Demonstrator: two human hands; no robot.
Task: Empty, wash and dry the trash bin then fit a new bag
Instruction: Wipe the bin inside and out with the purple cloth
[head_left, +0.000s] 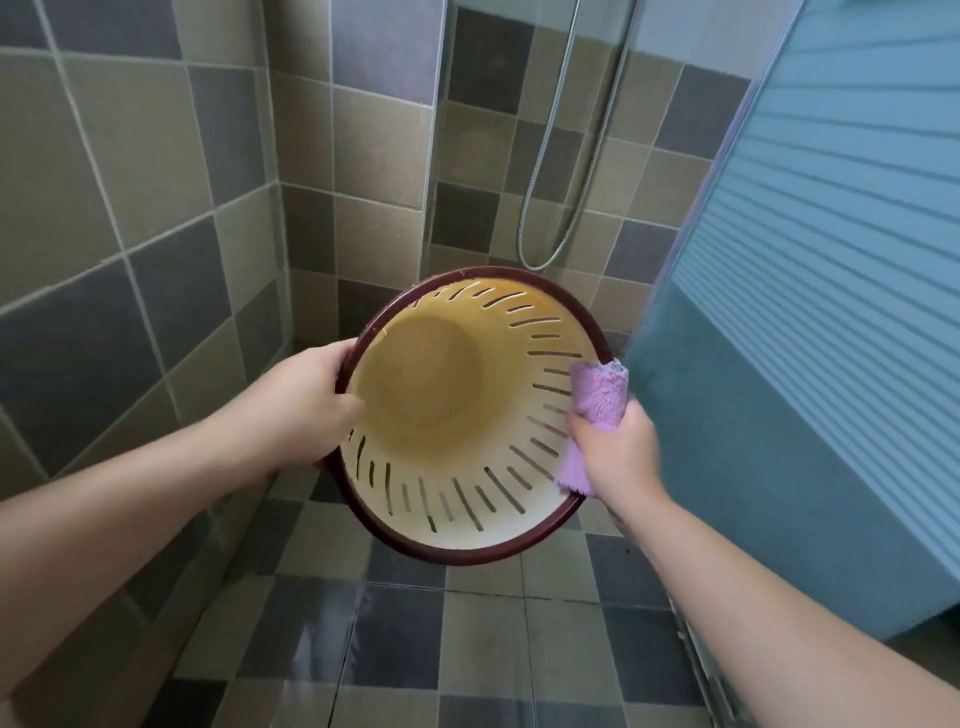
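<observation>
A cream trash bin (441, 395) with slotted walls and a dark red rim is held up in the air, its mouth tipped toward me. The inside is bare. My left hand (306, 400) grips the rim on the left, thumb inside the bin. My right hand (618, 447) grips a purple cloth (597, 400) and holds it against the rim and inner wall on the right side. Part of the cloth hangs below my hand.
Tiled shower walls close in at left and behind. A metal shower hose (561, 228) loops on the back wall. A blue frosted door (810, 322) stands at right. The checkered floor (395, 639) is wet.
</observation>
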